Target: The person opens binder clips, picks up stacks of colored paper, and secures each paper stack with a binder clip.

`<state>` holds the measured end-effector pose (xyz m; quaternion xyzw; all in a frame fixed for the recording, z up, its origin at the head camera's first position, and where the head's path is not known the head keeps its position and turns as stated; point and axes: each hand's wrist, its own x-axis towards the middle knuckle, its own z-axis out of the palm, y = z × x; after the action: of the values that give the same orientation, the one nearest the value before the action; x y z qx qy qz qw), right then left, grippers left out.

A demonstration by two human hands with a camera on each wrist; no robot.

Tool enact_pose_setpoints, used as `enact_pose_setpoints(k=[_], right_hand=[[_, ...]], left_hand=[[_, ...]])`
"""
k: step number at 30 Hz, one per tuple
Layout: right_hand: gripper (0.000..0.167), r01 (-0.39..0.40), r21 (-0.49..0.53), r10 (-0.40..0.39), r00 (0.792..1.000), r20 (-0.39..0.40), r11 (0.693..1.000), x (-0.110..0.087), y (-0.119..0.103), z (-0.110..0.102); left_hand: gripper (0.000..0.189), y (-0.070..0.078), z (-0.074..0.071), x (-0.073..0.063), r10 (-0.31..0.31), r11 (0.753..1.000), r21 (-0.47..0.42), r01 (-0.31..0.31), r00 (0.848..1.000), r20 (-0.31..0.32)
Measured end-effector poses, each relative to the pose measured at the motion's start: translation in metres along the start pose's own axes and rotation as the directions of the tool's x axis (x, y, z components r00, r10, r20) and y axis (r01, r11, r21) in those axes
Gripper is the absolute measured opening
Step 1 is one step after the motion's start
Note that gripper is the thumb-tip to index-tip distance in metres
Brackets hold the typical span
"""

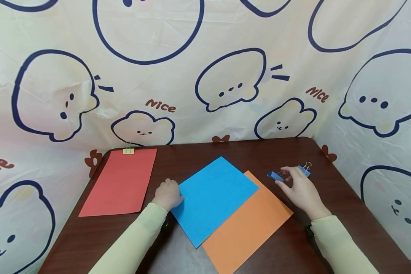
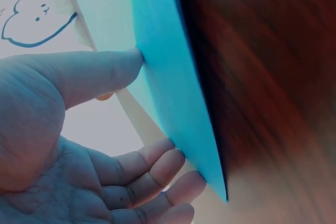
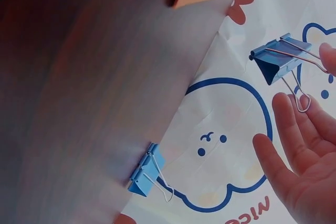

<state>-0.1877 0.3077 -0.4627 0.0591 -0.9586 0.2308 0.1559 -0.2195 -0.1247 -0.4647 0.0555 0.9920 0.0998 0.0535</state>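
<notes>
A blue sheet of paper (image 1: 215,198) lies turned at an angle over an orange sheet (image 1: 248,224). My left hand (image 1: 168,195) is at the blue sheet's left corner; in the left wrist view the thumb (image 2: 105,72) meets its face while the fingertips (image 2: 176,156) are right at its edge. Over the table's right side, my right hand (image 1: 301,189) pinches a blue binder clip (image 1: 275,176) by its wire handles. In the right wrist view this binder clip (image 3: 281,59) hangs from thumb and fingers, its mouth facing away from the palm.
A second blue binder clip (image 1: 304,171) rests on the table just beyond the right hand. On the left lies a red sheet (image 1: 120,182) with a yellow binder clip (image 1: 128,151) on its top edge. Patterned cloth (image 1: 178,83) surrounds the dark wooden table (image 1: 68,243).
</notes>
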Motion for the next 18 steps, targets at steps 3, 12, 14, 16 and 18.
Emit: enact_pose_setpoints(k=[3, 12, 14, 16, 18], right_hand=[[0.052, 0.000, 0.000, 0.000, 1.000, 0.003, 1.000, -0.0001, 0.0004, -0.0002], [0.052, 0.014, -0.003, -0.014, 1.000, -0.003, 1.000, 0.0004, 0.0025, -0.0005], [0.052, 0.014, -0.003, -0.014, 1.000, -0.003, 1.000, 0.0002, 0.0027, -0.0006], [0.052, 0.014, -0.004, -0.014, 1.000, -0.004, 1.000, 0.0002, 0.0029, -0.0005], [0.052, 0.015, -0.005, -0.015, 1.000, -0.004, 1.000, 0.0002, 0.0029, -0.0003]], left_hand=[[0.050, 0.0023, 0.0006, -0.0016, 0.000, 0.999, 0.036, 0.000, 1.000, -0.005], [0.050, 0.0057, 0.0005, -0.0049, -0.028, 0.992, 0.124, 0.029, 1.000, -0.015], [0.051, 0.0057, 0.0002, -0.0056, -0.032, 0.992, 0.125, 0.033, 0.999, -0.013], [0.052, 0.0054, 0.0006, -0.0056, -0.032, 0.992, 0.120, 0.034, 0.999, -0.013], [0.052, 0.0049, 0.0016, -0.0049, -0.034, 0.994, 0.107, 0.035, 0.999, -0.012]])
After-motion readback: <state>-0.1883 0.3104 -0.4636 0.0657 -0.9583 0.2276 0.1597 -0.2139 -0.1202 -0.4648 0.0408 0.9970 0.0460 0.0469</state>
